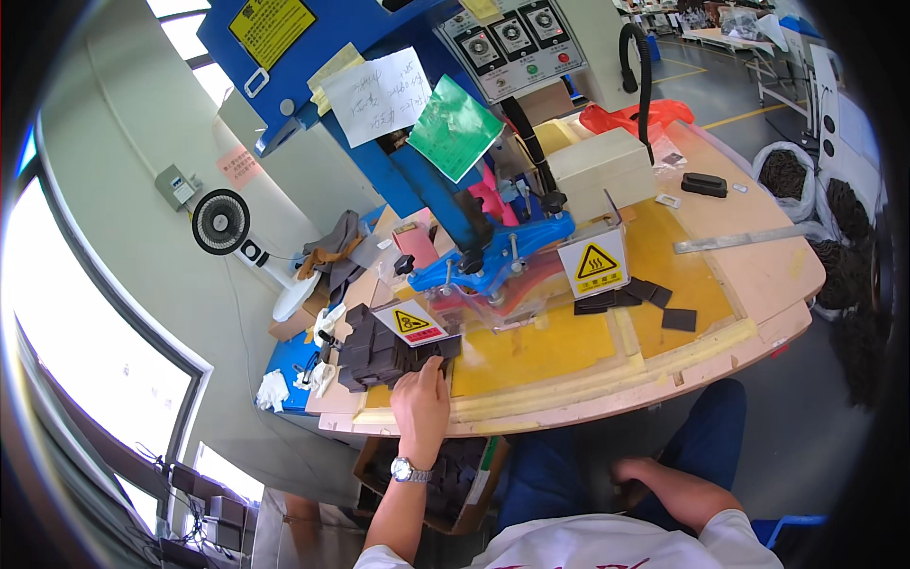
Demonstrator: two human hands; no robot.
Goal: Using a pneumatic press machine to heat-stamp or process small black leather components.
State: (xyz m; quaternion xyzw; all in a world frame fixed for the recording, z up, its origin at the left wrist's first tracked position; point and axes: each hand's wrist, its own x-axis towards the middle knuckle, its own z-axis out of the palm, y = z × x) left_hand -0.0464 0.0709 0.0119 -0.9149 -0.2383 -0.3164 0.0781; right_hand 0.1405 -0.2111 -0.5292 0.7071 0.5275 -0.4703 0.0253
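Note:
My left hand (420,403), with a watch on its wrist, reaches to the near left edge of the table. Its fingers are drawn together at the rim of a pile of dark brown flat pieces (370,351) and appear to pinch one of them. Low by my legs, away from the table, is my right hand (633,471); its fingers are mostly hidden. Several more dark rectangular pieces (679,320) lie on the yellow work surface (531,360), right of the blue press head (493,256).
Warning signs (594,264) hang on the clear guard around the press. A steel ruler (739,238) and a black case (704,184) lie at the right. Below the table stands a cardboard box (483,484) of dark pieces. A fan (222,222) stands at the left.

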